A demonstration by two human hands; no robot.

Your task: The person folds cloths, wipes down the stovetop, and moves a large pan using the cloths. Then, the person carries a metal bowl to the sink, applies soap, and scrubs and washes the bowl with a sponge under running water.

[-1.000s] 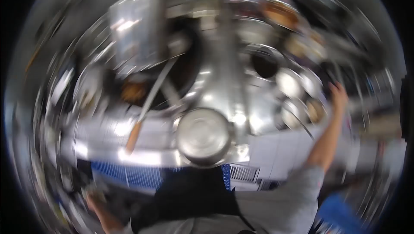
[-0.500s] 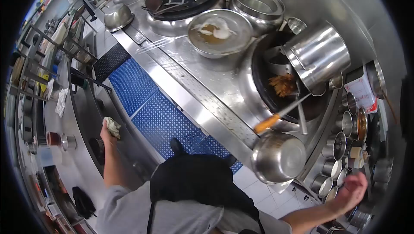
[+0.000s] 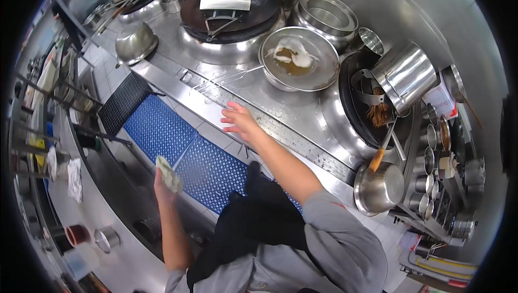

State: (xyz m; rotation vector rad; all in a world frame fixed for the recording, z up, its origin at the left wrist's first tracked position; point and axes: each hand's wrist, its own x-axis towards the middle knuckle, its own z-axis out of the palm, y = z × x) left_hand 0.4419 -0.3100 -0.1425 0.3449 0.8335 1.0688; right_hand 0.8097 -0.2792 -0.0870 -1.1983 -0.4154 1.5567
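My left hand [image 3: 162,186] is closed around a crumpled pale cloth [image 3: 171,178], held above the floor at the counter's left side. My right hand [image 3: 240,122] reaches over the metal stove edge with its fingers apart and nothing in them. Closest to it is the wire handle [image 3: 226,81] of a round strainer [image 3: 325,72]. That strainer rests on a steel bowl and has white stuff and brownish liquid showing in it. I cannot tell what the white stuff is.
A black wok [image 3: 208,13] sits on a burner behind. At right, a tilted steel pot [image 3: 407,77], a bristle brush [image 3: 379,114] and an orange-handled tool [image 3: 377,159] lie near another wok burner. An upturned steel bowl [image 3: 380,189] rests at the edge. Blue mats [image 3: 208,171] cover the floor.
My right hand has swung from the seasoning pots at right across to the stove's front edge. My left hand has shifted right with the cloth, and the view has turned.
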